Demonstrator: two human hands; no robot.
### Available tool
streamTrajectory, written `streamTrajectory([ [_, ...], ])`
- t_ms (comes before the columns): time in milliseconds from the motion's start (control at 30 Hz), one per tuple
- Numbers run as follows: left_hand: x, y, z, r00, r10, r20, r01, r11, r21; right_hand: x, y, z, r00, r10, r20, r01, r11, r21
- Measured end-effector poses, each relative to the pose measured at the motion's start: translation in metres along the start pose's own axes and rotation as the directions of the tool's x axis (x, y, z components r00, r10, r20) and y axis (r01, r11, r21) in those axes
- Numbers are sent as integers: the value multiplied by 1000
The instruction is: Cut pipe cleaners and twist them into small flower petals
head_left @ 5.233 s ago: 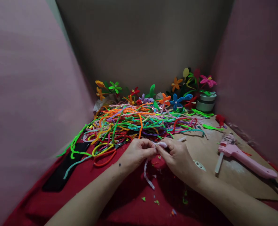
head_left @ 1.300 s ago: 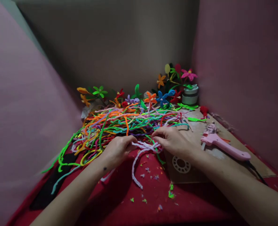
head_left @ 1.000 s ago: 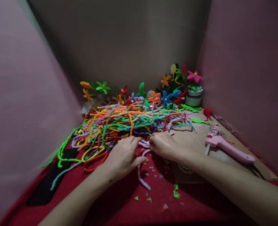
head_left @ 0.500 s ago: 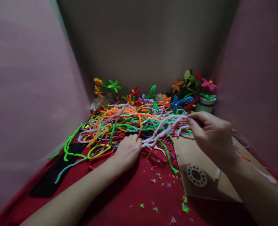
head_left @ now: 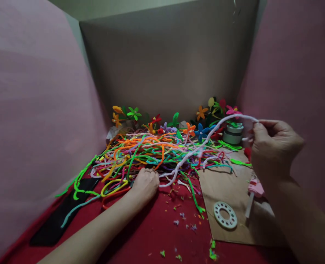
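My right hand (head_left: 276, 146) is raised at the right, thumb and fingers pinching the end of a pale lavender pipe cleaner (head_left: 220, 123). The pipe cleaner arches down to the left, twisted or crossed with a second lavender strand near its lower part. My left hand (head_left: 146, 183) is closed low at the front of the pile, where the lavender ends come out by its fingers; the grip itself is hidden. Behind it spreads a tangled heap of many-coloured pipe cleaners (head_left: 148, 146). Scissors with yellow and red handles (head_left: 114, 187) lie just left of my left hand.
A cardboard sheet (head_left: 220, 183) carries a white ring with holes (head_left: 225, 215) and a pink glue gun (head_left: 255, 187). A black flat object (head_left: 52, 223) lies left. Pipe-cleaner flowers (head_left: 202, 132) and a lidded jar (head_left: 233, 132) stand behind. Fuzz scraps dot the red cloth (head_left: 140, 234).
My right hand has moved right and outward, drawing the lavender pipe cleaner into a long arch. My left hand stays low by the pile. The view has tilted up slightly.
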State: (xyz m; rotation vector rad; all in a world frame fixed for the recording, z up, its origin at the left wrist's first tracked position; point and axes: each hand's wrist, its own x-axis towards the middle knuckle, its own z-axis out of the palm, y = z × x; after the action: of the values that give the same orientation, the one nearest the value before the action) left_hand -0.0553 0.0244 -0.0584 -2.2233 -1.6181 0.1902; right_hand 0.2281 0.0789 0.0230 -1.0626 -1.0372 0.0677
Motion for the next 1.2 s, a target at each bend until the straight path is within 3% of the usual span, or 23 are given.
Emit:
streamTrajectory([
  [100, -2, 0, 1, 1000, -13, 1, 13, 1000, -4, 14, -5, -8, 994, -39, -106, 47, 996, 76],
  [200, 1, 1, 0, 1000, -16, 10, 16, 999, -33, 26, -15, -16, 989, 20, -146, 10, 979, 205],
  [267, 3, -2, -3, 999, -12, 30, 14, 998, -63, 24, -25, -16, 992, 106, -70, -80, 951, 299],
  [333, 5, -9, -10, 999, 2, 47, 3, 995, -98, 10, -33, -11, 975, 208, 80, -223, 924, 312],
  [400, 3, -17, -21, 998, 38, 55, -30, 991, -132, -13, -38, -1, 893, 321, 315, -399, 888, 228],
  [433, 2, -22, -28, 997, 59, 48, -51, 984, -168, -26, -38, 4, 806, 367, 465, -494, 850, 185],
  [500, -3, -27, -43, 997, 77, -8, -75, 943, -323, -50, -37, 15, 672, 407, 619, -592, 797, 119],
  [567, -7, -27, -57, 996, -11, -88, -42, 811, -584, -70, -35, 23, 580, 423, 696, -611, 791, 29],
  [667, -9, -14, -69, 989, -141, -49, 10, 395, -919, -87, -36, 26, 510, 432, 743, -594, 802, -58],
  [700, -9, -8, -71, 983, -178, -44, 7, 274, -962, -91, -37, 26, 501, 429, 752, -578, 812, -79],
  [767, -9, 0, -72, 946, -317, -65, -29, 118, -993, -95, -40, 25, 483, 414, 772, -543, 833, -107],
  [867, -8, 2, -74, 860, -510, -1, -64, -106, -992, -99, -42, 22, 405, 415, 815, -583, 804, -120],
  [967, -7, -9, -76, 821, -560, 113, -156, -410, -899, -100, -34, 19, 251, 423, 870, -771, 631, -84],
  [1067, -6, -23, -72, 807, -572, 146, -279, -588, -759, -97, -22, 14, 54, 297, 953, -909, 409, -76],
  [1200, -4, -35, -62, 830, -531, 171, -350, -734, -582, -89, -17, 7, -22, 120, 993, -977, 208, -47],
])
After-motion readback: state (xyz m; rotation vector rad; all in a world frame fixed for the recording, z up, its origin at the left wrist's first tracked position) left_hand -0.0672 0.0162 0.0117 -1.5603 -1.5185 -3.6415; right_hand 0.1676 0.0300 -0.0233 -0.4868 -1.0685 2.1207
